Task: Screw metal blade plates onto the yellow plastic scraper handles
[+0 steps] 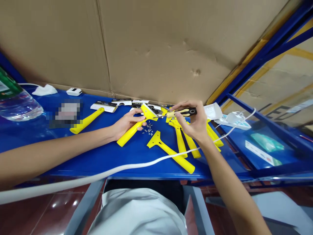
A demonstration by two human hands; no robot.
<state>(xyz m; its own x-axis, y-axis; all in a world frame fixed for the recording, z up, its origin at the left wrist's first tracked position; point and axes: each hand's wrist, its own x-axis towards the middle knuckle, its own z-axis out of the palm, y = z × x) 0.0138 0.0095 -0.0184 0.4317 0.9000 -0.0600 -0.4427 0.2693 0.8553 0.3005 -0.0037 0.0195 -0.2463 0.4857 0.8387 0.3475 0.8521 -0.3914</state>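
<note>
Left hand (127, 123): we find fingers closed on a yellow scraper (137, 125), pinning it flat to the blue table (102, 153).
Right hand (193, 122): fingers grip a screwdriver (182, 113), tip at the scraper head.
Screws (148, 130): loose, just beside the scraper.

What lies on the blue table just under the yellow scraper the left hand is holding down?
Small loose screws lie scattered on the blue table beside the yellow scraper. The left hand covers part of its handle; anything directly beneath the hand or handle is hidden.
</note>
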